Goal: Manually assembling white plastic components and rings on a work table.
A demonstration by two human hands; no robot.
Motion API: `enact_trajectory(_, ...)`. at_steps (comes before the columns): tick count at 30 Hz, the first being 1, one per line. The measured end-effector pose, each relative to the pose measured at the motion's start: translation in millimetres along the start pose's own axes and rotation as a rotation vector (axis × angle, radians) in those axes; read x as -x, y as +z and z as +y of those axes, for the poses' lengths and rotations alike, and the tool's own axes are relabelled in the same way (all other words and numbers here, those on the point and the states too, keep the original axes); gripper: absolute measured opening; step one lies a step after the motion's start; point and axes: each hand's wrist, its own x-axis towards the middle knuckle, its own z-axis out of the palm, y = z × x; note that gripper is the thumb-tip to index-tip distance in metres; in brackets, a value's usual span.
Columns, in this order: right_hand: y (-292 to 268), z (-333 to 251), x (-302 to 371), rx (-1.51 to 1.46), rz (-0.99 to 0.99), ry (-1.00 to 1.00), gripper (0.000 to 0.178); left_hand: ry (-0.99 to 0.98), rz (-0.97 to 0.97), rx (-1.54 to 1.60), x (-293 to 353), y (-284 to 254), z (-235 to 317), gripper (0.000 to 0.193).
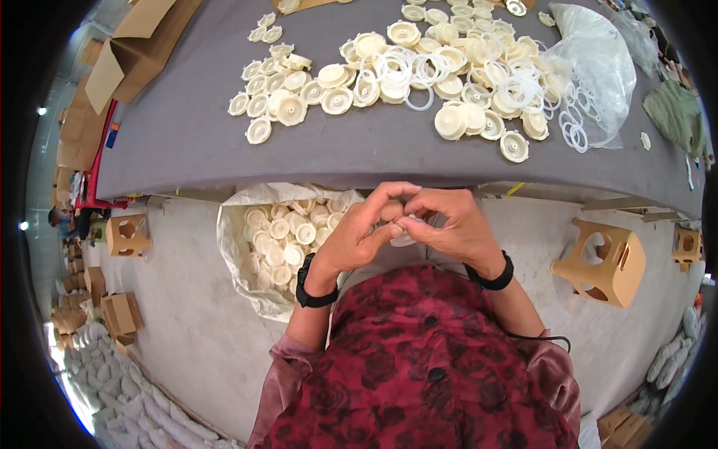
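1. The left hand [355,238] and right hand [456,219] meet, thumbs and forefingers curled in and pinched close together.
2. Just below the thumb tips shows a sliver of a pale piece [402,241]; it seems held between the fingers, but they hide most of it, so I cannot tell whether it is a cap, a ring or both.
3. Beyond the fingers, on the table [359,153], lie loose caps [449,120]; ahead and to the right, white rings [521,93] lie over some of them, near a clear bag [598,45].
4. Left of the fingers and lower, a sack [229,228] holds more caps.
5. The caps look light, stiff and perhaps a little slick; pinching opposite sides of the rim should suit.
6. The rings look thin and bendy, liable to tangle; lift one by its edge.
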Motion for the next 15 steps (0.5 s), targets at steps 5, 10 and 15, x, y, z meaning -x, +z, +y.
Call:
enact_trajectory(5, 11, 10, -3, 0.136, 0.123, -0.209, 0.027, -0.103, 0.110, -0.306, 27, -29, 12, 0.033)
enact_trajectory(10, -29, 23, -13, 0.387, 0.276, -0.166, 0.026, -0.427, 0.114, -1.293, 118, -105, 0, 0.034)
enact_trajectory(15, -53, 28, -78, 0.790, 0.373, -0.265, 0.020, -0.226, 0.464, -0.814, 92, -83, -5, 0.032)
